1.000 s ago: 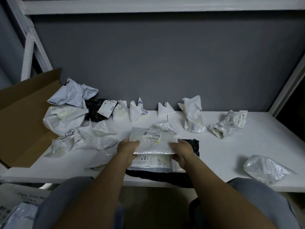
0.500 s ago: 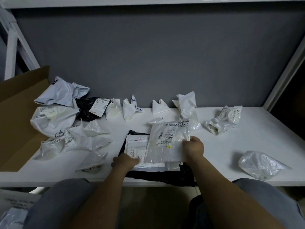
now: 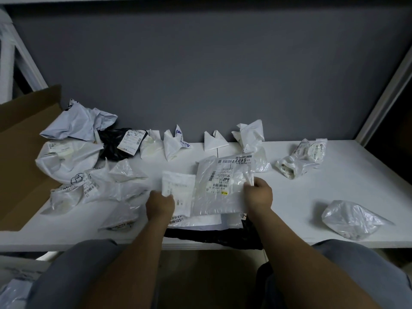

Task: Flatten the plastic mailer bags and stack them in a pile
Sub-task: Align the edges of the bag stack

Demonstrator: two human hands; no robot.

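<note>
A clear plastic mailer bag (image 3: 219,188) with a shipping label marked 6403 is held tilted above the pile; my right hand (image 3: 258,196) grips its right edge. My left hand (image 3: 159,205) pinches a smaller white mailer (image 3: 178,192) at its lower left edge, lifted beside the clear one. Under both lies the pile of flattened mailers (image 3: 200,220), with a black mailer (image 3: 211,236) at the bottom by the table's front edge. Several crumpled mailers (image 3: 66,161) are heaped at the left.
A brown cardboard box (image 3: 20,152) stands open at the left of the white table (image 3: 334,197). Folded white bags (image 3: 215,141) line the grey back wall. A crumpled clear bag (image 3: 352,219) lies at the front right, two more bags (image 3: 301,161) at the back right.
My left hand has picked up the smaller white mailer from the pile and raised it. My right hand has kept the clear mailer and shifted it slightly right.
</note>
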